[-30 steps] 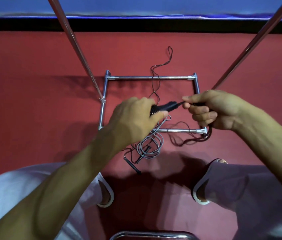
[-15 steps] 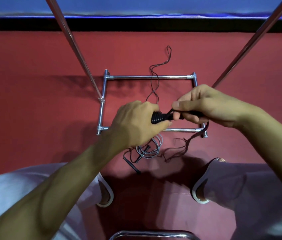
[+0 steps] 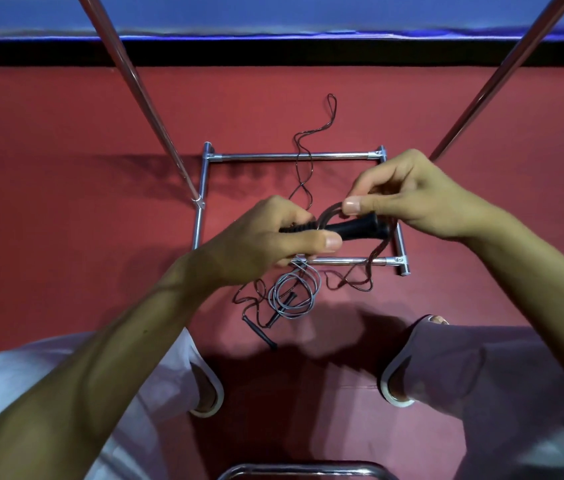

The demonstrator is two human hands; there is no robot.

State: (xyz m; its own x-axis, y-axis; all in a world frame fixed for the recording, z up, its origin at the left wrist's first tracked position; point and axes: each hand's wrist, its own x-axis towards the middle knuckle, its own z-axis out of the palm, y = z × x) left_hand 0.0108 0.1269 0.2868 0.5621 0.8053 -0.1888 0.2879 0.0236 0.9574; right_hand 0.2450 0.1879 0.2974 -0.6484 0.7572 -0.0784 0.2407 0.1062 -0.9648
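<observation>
My left hand (image 3: 266, 240) grips the ribbed end of a black jump-rope handle (image 3: 353, 228), held level above the red floor. My right hand (image 3: 408, 199) pinches the thin dark cord (image 3: 329, 213) just above the handle, where the cord loops over it. More of that cord hangs down from the handle's right end to the floor (image 3: 353, 278) and trails away past the frame (image 3: 304, 168). A coiled grey cord (image 3: 294, 292) with two more black handles (image 3: 263, 332) lies on the floor below my hands.
A chrome tube frame (image 3: 294, 155) lies as a rectangle on the red floor (image 3: 66, 202). Two chrome poles (image 3: 142, 102) (image 3: 502, 74) rise from it toward me. My knees in pale trousers and my sandalled feet flank the lower centre. A chrome bar (image 3: 301, 469) shows at the bottom edge.
My right hand has risen from the handle's tip and now pinches the cord looped over it. More of the handle shows. The hanging cord has shifted on the floor.
</observation>
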